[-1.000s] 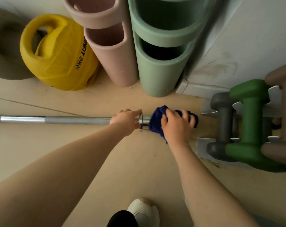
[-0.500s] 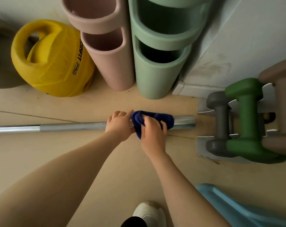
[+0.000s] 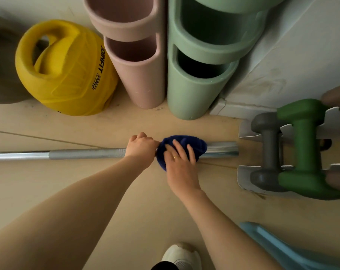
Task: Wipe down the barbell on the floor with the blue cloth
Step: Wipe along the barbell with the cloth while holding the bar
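Note:
A silver barbell [image 3: 83,153] lies across the tan floor from the left edge to its sleeve end [image 3: 222,149] at centre right. My left hand [image 3: 141,148] grips the shaft just left of the sleeve collar, which is hidden. A dark blue cloth [image 3: 181,143] is draped over the inner part of the sleeve. My right hand [image 3: 179,159] lies over the cloth with its fingers spread, pressing it onto the bar.
A yellow medicine ball [image 3: 66,69] sits at back left beside pink [image 3: 138,75] and green foam rollers [image 3: 196,84] against the wall. A rack with a grey dumbbell [image 3: 267,151] and a green dumbbell [image 3: 303,151] stands just past the bar's end. A light blue object [image 3: 282,248] lies at lower right; my shoe [image 3: 181,256] is below.
My right hand slid the cloth left along the sleeve, from the bar's end toward the collar, uncovering the end. Its fingers now lie flatter and more spread. My left hand kept its grip.

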`<state>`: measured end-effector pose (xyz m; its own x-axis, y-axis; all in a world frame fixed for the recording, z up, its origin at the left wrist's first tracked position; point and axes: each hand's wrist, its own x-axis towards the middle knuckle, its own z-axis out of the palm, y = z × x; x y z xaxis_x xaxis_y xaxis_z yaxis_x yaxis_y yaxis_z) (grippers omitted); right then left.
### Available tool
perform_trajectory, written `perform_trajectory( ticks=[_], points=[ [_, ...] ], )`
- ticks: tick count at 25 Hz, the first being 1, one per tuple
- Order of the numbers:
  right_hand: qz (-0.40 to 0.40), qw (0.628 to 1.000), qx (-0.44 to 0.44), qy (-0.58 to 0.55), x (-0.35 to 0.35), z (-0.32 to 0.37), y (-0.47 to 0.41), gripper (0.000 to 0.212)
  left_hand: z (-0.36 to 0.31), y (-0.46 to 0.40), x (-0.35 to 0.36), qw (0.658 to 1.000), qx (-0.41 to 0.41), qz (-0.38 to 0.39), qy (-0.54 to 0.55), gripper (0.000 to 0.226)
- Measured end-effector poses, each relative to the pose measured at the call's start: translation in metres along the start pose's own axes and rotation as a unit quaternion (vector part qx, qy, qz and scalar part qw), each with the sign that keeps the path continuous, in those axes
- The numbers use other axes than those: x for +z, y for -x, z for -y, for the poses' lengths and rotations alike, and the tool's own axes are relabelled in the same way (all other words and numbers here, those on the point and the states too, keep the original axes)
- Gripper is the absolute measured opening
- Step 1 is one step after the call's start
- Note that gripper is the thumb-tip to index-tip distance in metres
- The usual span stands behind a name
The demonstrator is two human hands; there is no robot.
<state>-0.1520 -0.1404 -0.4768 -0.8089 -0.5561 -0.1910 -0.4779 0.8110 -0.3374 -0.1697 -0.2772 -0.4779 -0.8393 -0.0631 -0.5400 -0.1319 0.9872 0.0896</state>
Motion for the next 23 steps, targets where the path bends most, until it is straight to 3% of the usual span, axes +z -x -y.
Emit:
perform_trajectory(
  ticks=[2,3,7,9,11,13,15,17,18,21,23],
  points=[
    [0.015,0.999,-0.045,0.007,0.0,-0.011,-0.005,0.012,0.003,0.0,0.004,1.0,0.01,0.005,0.004,0.03],
    [0.036,0.999,-0.018,-0.008,-0.006,-0.013,-0.02,0.012,0.002,-0.001,0.005,1.0,0.003,0.003,0.001,0.028],
    [0.068,0.968,0.206,-0.127,-0.017,-0.011,-0.065,0.023,-0.002,-0.003,0.006,1.0,-0.007,-0.002,-0.019,0.023],
    [0.028,0.986,0.147,-0.069,-0.01,-0.007,-0.042,0.026,-0.004,0.0,0.007,1.0,0.002,0.0,-0.029,0.024],
    [0.035,0.999,0.023,-0.012,-0.004,-0.01,-0.008,0.029,-0.007,0.005,0.01,1.0,0.014,-0.006,-0.025,0.029],
    [0.088,0.996,0.003,-0.035,-0.007,-0.018,-0.012,0.028,-0.009,0.01,0.015,0.999,0.02,-0.016,-0.022,0.032],
    [0.114,0.974,0.148,-0.126,-0.019,-0.018,-0.043,0.028,-0.009,0.014,0.02,0.999,0.017,-0.022,-0.028,0.03],
    [0.113,0.956,0.243,-0.124,-0.013,-0.019,-0.059,0.029,-0.009,0.017,0.023,0.999,0.02,-0.024,-0.03,0.026],
    [0.118,0.965,0.216,-0.088,-0.014,-0.014,-0.057,0.027,-0.01,0.017,0.024,0.999,0.02,-0.027,-0.032,0.025],
    [0.032,0.999,0.013,0.003,0.002,-0.018,-0.011,0.022,-0.012,0.02,0.028,0.999,0.017,-0.035,-0.024,0.025],
    [0.02,0.999,-0.031,0.013,0.006,-0.03,-0.001,0.029,-0.014,0.023,0.032,0.999,0.01,-0.04,-0.011,0.026]
  ],
)
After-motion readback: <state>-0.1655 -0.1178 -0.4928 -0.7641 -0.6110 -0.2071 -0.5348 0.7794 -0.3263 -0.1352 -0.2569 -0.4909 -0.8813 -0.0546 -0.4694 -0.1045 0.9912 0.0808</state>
